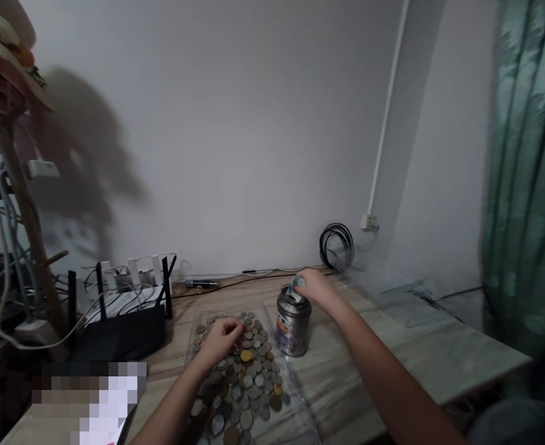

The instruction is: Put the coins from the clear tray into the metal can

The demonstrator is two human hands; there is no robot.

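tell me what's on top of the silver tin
The right hand is over the tin, pinching a small pale thing against its top. The hand covers part of that top, and the tin's inside is hidden.

- No word, number or brand can be read anywhere.
- The tin (293, 324) near the middle of the table (416, 352) bears a label with orange and dark marks, too blurred to read.
- The coins (248, 377) by the table's near edge are too small to show figures.
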